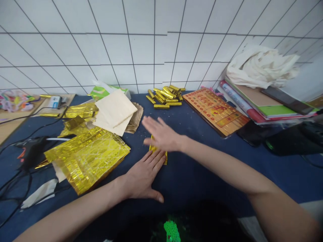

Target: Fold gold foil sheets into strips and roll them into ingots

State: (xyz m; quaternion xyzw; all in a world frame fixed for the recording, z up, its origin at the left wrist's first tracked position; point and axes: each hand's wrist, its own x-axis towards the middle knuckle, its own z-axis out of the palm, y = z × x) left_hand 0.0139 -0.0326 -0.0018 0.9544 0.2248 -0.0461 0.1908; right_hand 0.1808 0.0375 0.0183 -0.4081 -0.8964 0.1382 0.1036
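My left hand (144, 174) lies flat and open on the dark blue table (196, 168), its fingertips pressing the near edge of a small gold foil sheet (164, 156). My right hand (161, 134) hovers flat and open just above the same sheet, fingers stretched toward the left, covering most of it. To the left lies a stack of large gold foil sheets (88, 158). Beyond it sit beige paper squares (114, 111). A pile of rolled gold foil sticks (166, 95) rests near the tiled wall.
An orange-and-gold printed pack (214, 109) lies at the right, beside stacked books (262, 101) with crumpled white cloth (259, 65) on top. A black glue gun (31, 149) and cables sit at the left. A green tissue pack (106, 90) stands by the wall.
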